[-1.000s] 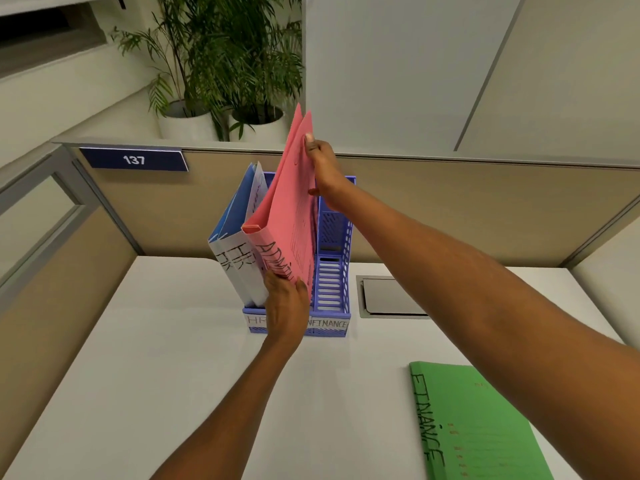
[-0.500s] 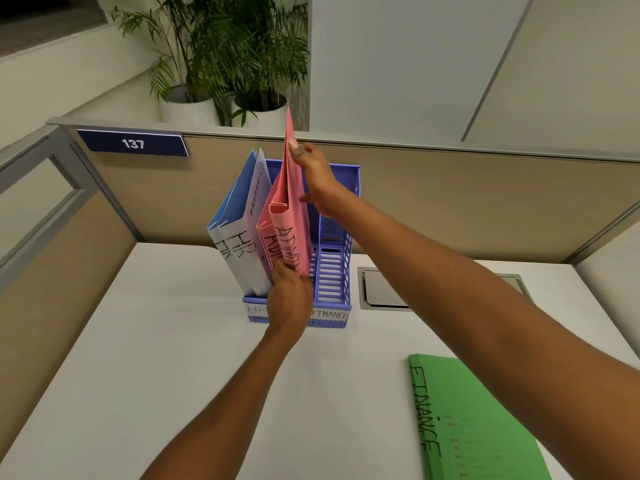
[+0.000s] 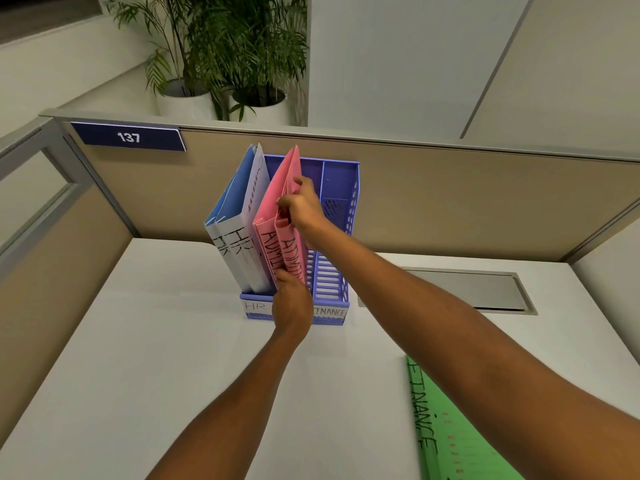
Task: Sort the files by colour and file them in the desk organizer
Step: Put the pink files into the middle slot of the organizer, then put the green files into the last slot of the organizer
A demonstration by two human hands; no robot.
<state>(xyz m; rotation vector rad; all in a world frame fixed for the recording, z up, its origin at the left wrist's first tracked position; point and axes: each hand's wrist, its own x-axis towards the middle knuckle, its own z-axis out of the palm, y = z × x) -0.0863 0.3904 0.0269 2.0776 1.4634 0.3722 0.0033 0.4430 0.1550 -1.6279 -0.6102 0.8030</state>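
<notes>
A blue desk organizer (image 3: pixel 341 188) stands at the back of the white desk. Its left slot, labelled HR, holds two blue files (image 3: pixel 235 216). Two pink files (image 3: pixel 280 199) marked ADMIN stand in the middle slot. My right hand (image 3: pixel 303 209) grips the top edge of the nearer pink file, and my left hand (image 3: pixel 291 303) holds its lower spine at the organizer's front. The right slot, labelled FINANCE, holds nothing. A green file (image 3: pixel 460 427) marked FINANCE lies flat at the desk's front right.
A tan partition (image 3: pixel 450 195) with a "137" sign (image 3: pixel 130 136) backs the desk. A grey cable hatch (image 3: pixel 464 289) sits in the desk to the right of the organizer. Potted plants (image 3: pixel 225 64) stand behind the partition.
The pink file has gone down into the middle slot beside the other pink file. My right hand dropped with it; my left hand stayed at its lower spine.
</notes>
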